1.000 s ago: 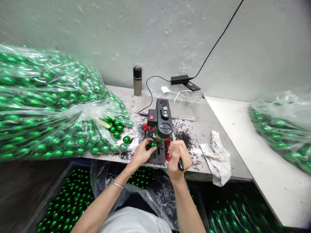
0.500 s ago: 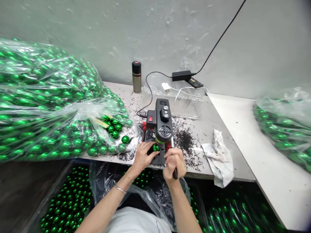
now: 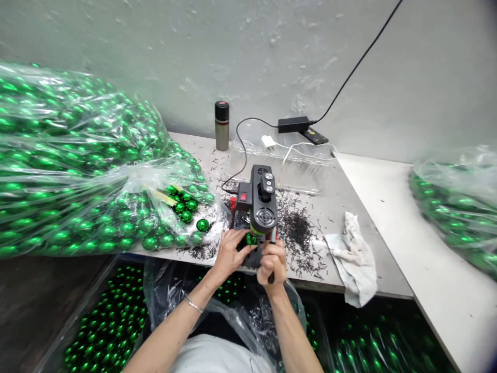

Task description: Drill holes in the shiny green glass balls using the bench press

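A black bench machine [image 3: 264,199] with a red switch stands near the table's front edge. Under its head sits a shiny green ball [image 3: 250,239]. My left hand [image 3: 231,250] holds this ball between thumb and fingers, from the left side. My right hand [image 3: 272,263] is wrapped round the black-handled lever [image 3: 271,277] at the machine's right. Left of the machine, a loose green ball [image 3: 202,225] and several more lie at the mouth of a big clear bag of green balls [image 3: 77,171].
Black shavings [image 3: 297,225] and a white cloth [image 3: 352,259] lie right of the machine. Behind it are a flask [image 3: 222,127], a clear plastic tray [image 3: 303,176] and a power adapter [image 3: 293,124] with cables. Another bag of green balls [image 3: 458,207] stands far right; more balls are below the table.
My right hand has moved slightly left with the lever, closer to the machine. My left hand stays at the ball. The whole view has shifted a little.
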A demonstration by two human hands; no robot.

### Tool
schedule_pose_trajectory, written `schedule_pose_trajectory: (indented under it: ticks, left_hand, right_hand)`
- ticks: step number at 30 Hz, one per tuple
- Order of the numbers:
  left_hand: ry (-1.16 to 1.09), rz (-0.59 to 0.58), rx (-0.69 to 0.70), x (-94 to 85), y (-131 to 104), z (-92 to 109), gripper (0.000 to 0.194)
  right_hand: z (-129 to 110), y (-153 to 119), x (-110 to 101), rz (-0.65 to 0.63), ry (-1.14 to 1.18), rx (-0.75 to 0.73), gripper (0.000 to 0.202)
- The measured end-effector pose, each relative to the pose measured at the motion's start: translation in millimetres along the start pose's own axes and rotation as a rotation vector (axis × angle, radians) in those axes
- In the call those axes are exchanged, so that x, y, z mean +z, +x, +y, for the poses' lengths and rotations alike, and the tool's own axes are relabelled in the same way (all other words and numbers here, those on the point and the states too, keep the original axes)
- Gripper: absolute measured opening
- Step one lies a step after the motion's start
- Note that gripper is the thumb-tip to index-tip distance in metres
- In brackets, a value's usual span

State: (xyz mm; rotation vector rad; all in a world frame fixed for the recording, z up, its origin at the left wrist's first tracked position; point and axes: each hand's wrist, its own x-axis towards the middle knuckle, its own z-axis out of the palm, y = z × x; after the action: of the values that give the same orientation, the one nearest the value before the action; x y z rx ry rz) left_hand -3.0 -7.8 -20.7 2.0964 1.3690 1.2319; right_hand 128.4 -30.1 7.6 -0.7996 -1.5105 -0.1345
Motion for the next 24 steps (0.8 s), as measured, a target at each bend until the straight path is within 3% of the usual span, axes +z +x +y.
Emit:
schedule_pose_trajectory:
  ticks: [4, 11, 14, 16, 19, 21, 24]
  left_hand:
    - [0.004, 0.012, -0.011, 2.9, -1, -3, 0.029]
    - [-0.01, 0.043, 0.002, 0.4, 1, -1, 0.028]
    - [-0.023, 0.034, 0.043, -12.7, -16, 9, 0.03]
    - [-0.031, -0.031, 0.102, -24.2, -35, 17, 0.036]
    - [0.008, -0.116, 0.145, -42.4, -55, 22, 0.056]
    - [0.079, -0.051, 0.128, -56.1, -51, 17, 0.064]
    - [0.216, 0.119, -0.021, -79.5, -21, -6, 0.042]
  right_hand:
    - [-15, 18, -3, 0.068, 0.029, 0.116, 0.032]
    - [-46, 74, -16, 0.001, 0.058, 0.271, 0.034]
    - [-48, 79, -18, -0.018, 0.065, 0.274, 0.034]
    - [-46, 75, -16, -0.01, 0.078, 0.258, 0.034]
    - [-42, 68, -13, 0.029, 0.084, 0.232, 0.033]
    - [-40, 65, -12, 0.049, 0.082, 0.227, 0.033]
    - [-40, 64, -11, 0.044, 0.079, 0.233, 0.034]
